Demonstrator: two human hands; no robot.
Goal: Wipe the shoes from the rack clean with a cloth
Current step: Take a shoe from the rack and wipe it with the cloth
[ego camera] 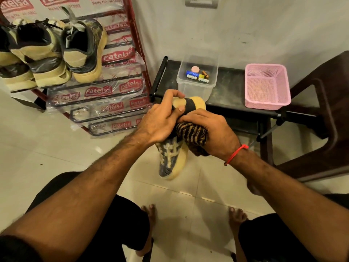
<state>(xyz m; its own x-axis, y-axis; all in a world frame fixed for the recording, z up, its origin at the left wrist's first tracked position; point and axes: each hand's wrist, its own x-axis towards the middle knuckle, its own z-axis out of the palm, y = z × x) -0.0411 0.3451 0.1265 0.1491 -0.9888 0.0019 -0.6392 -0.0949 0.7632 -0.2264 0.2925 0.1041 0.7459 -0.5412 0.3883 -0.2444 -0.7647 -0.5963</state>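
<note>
Left hand grips shoe | right hand clutches cloth | tiled floor

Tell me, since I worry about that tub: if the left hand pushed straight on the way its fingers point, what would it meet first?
The left hand grips the shoe near its heel, fingers pointing up and right. Beyond them probably comes the clear plastic tub on the black bench, though depth is unclear.

The left hand and striped cloth hide the middle of the sneaker. The left edge crops a shoe on the rack. Items in the clear tub are too small to identify.
</note>
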